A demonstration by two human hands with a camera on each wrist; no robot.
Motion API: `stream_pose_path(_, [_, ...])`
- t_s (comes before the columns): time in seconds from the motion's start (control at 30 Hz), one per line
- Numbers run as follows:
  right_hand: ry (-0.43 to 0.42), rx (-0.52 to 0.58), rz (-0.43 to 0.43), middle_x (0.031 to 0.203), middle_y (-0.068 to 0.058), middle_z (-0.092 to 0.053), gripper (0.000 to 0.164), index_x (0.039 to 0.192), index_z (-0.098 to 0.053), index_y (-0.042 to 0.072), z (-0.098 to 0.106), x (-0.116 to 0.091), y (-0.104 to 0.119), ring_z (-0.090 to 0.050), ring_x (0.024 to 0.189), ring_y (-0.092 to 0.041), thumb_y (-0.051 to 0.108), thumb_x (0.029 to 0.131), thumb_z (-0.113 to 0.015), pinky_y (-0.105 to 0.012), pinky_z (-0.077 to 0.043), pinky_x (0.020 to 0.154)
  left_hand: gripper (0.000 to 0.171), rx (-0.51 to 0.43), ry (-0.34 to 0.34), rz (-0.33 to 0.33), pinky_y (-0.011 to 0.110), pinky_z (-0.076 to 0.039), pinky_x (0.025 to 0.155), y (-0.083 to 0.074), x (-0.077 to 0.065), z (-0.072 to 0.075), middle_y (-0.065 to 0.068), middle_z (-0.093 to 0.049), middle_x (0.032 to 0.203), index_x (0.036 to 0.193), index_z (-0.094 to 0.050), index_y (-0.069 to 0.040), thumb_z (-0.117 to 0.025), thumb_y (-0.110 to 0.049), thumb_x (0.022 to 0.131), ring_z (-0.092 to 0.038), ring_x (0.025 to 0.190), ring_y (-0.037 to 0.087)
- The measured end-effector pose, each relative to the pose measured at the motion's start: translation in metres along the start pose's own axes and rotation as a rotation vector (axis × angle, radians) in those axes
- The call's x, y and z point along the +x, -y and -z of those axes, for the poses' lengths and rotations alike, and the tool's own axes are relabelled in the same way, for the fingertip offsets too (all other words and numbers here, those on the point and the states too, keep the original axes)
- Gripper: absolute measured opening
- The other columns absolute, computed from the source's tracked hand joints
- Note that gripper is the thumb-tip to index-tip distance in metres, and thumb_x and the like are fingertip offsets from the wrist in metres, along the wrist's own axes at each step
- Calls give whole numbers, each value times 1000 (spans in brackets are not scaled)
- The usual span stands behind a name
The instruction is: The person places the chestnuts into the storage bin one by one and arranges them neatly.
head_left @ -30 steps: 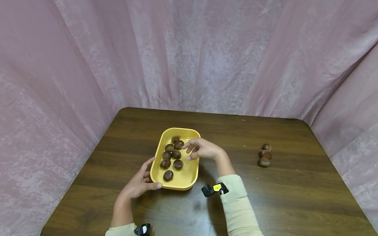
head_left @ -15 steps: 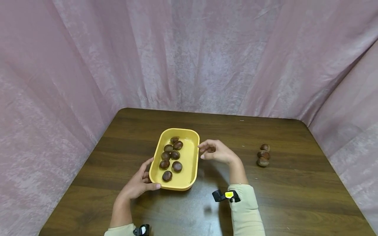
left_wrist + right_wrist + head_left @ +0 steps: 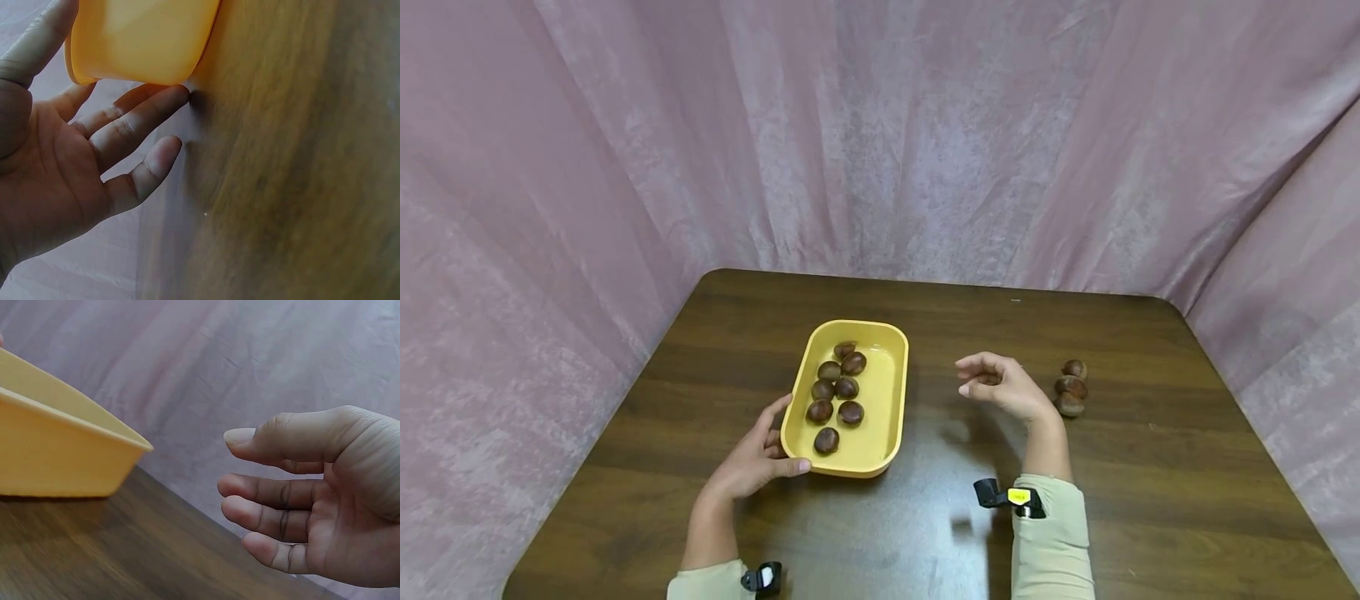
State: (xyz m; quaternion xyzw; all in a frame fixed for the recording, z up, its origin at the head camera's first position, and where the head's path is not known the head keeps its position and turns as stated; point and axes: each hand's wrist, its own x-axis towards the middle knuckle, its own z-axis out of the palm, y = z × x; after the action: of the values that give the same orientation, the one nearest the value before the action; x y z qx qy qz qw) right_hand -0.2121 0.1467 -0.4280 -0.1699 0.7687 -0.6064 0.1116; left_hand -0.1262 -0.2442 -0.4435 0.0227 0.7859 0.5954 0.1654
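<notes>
Containing eight chestnuts (image 3: 847,388), yellow tray (image 3: 877,417), left fingers (image 3: 772,411) touching its corner

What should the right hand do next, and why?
Probably reach for the three chestnuts on the table: the right hand looks empty and hovers near them, while the left hand holds the yellow tray, where other chestnuts lie.

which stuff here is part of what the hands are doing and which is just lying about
Likely part of the job:
yellow tray, with the left hand at its corner
eight chestnuts in it
probably three chestnuts near the right hand

Just around:
tiny pale scrap near the table's far edge
pink curtain behind
</notes>
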Motion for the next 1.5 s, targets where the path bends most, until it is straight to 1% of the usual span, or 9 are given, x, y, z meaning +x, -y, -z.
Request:
stream_pose_path(0.2, [-65, 5, -21, 110, -24, -57, 40, 119, -54, -6, 13, -9, -6, -59, 93, -23, 6, 84, -69, -28, -47, 77, 101, 27, -16, 20, 41, -46, 80, -2, 0, 1, 24, -54, 117, 147, -17, -26, -82, -12, 72, -56, 104, 35])
stream_pose_path(0.43, [-148, 1, -17, 111, -30, -55, 39, 120, -52, -9, 29, -20, -16, -61, 91, -15, 1, 85, -66, -25, -47, 77, 100, 15, -29, 30, 41, -46, 79, -2, 0, 1, 23, -54, 116, 147, -18, -28, -82, -12, 71, -56, 104, 35])
stream_pose_path(0.6, [-178, 0, -59, 118, -32, -51, 43, 125, -48, -9, 39, -34, -17, -60, 93, -10, 4, 87, -64, -23, -46, 78, 101, -4, -17, 30, 40, -46, 78, -1, 0, -2, 24, -54, 116, 147, -16, -27, -81, -10, 72, -56, 104, 35])
stream_pose_path(0.8, [-283, -34, -102, 114, -28, -54, 42, 124, -50, -7, 47, -51, -20, -59, 89, -6, 9, 88, -64, -22, -46, 74, 101, -1, -13, 26, 40, -47, 78, -1, -1, -3, 24, -54, 115, 147, -16, -26, -81, -9, 72, -57, 102, 35])
stream_pose_path(1.03, [-476, 18, -90, 104, -8, -62, 34, 119, -58, 8, 57, -63, -40, -60, 87, -5, 16, 87, -68, -23, -47, 73, 101, -3, 1, 17, 40, -46, 78, 0, -6, 0, 26, -53, 115, 148, -15, -25, -81, -10, 73, -56, 104, 37])
stream_pose_path(1.17, [-577, 77, -61, 101, 1, -63, 45, 123, -56, 2, 65, -67, -58, -61, 88, -5, 18, 84, -71, -20, -47, 72, 101, -10, 9, 11, 39, -47, 78, 1, -6, 0, 26, -54, 115, 148, -14, -24, -80, -10, 73, -56, 103, 37])
stream_pose_path(1.23, [-632, 130, -22, 99, 1, -64, 47, 122, -56, 0, 68, -68, -65, -61, 87, -5, 15, 82, -74, -16, -46, 71, 101, -14, 9, 10, 39, -47, 77, 0, -7, 0, 26, -53, 115, 148, -14, -24, -80, -10, 73, -56, 103, 37])
stream_pose_path(1.33, [-693, 131, 33, 97, -1, -65, 47, 121, -56, -4, 69, -71, -70, -60, 86, -6, 12, 81, -74, -15, -44, 71, 101, -22, 13, 5, 39, -47, 77, 0, -7, 0, 27, -53, 115, 148, -14, -23, -80, -9, 73, -56, 103, 38])
stream_pose_path(1.5, [-739, 147, 24, 95, 3, -65, 45, 119, -59, 1, 75, -78, -77, -59, 86, -5, 12, 79, -76, -14, -43, 72, 101, -29, 20, -3, 39, -47, 77, 2, -5, 0, 27, -53, 115, 148, -13, -23, -80, -8, 73, -56, 103, 38])
